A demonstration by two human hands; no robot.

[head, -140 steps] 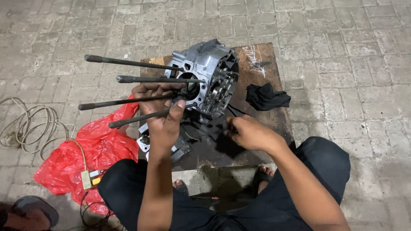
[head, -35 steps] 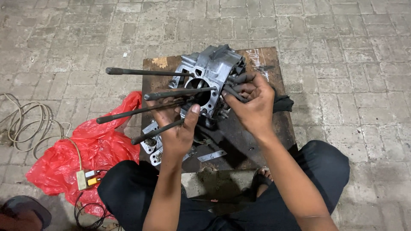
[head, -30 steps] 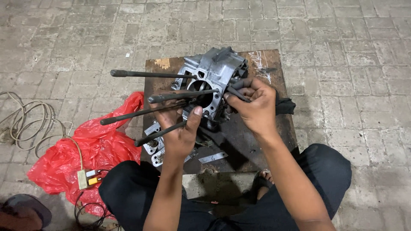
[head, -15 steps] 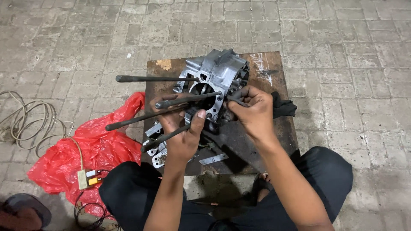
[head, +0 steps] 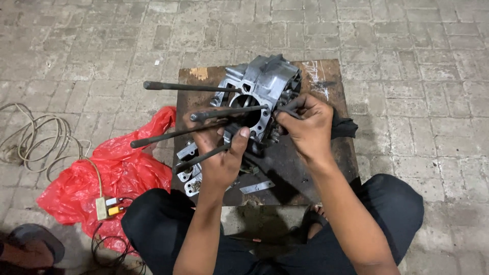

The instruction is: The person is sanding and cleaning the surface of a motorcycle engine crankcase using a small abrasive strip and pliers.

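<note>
Both hands clasp the engine case point(head: 265, 84) mid-board point(head: 326, 158): left hand point(head: 221, 158) gripping studs point(head: 204, 135), right hand point(head: 303, 125) its side.

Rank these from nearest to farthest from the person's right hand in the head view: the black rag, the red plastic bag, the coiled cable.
From the right hand:
1. Black rag, just beside the hand on its right, on the wooden board.
2. Red plastic bag, on the paving left of the board.
3. Coiled cable, far left, beyond the bag.

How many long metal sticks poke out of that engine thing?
4: top rod above the others; second rod beneath it; third rod crossing the left hand; lowest rod under its thumb.
</note>
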